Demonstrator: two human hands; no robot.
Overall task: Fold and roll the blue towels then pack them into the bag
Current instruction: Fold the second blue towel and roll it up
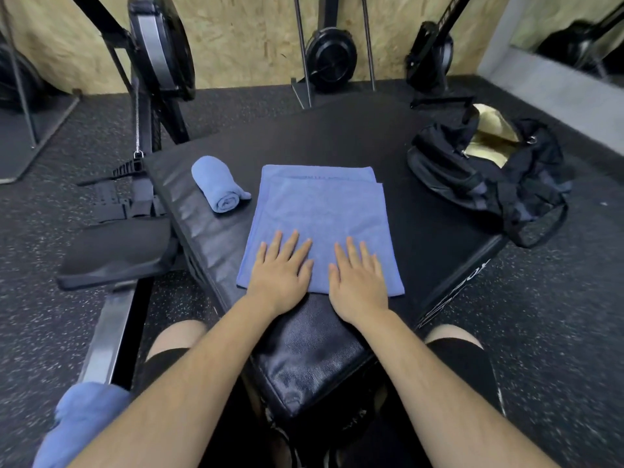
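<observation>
**Towel packing at an early stage: one roll made, one towel folded flat, none seen in the bag**

Nearest the viewer, at lower left beside the person's knee, a bunched blue cloth lies loose. It looks like a further towel not yet folded, though only part of it shows. Both forearms reach forward over the black padded box. The left hand and the right hand lie palm-down, side by side, with fingers straight and slightly spread. They press flat on the near end of the folded blue terry towel, and neither grips anything.

This towel forms a long rectangle running away from the viewer across the middle of the box top, its layers slightly offset at the far end. Judged from this, its folding is done or nearly so, and rolling from the near edge is the step in hand. Near it to the left, and apart from it, a rolled blue towel lies on its side with its spiral end facing the viewer, so one roll is finished.

Farther right, at the right edge of the box, sits the black fabric duffel bag, unzipped, its mouth open upward. Only a pale gold lining shows inside. No towel is visible there, and the lower interior is hidden. Packing therefore appears not yet begun. Beyond stand black rowing machines against a chipboard wall.
</observation>
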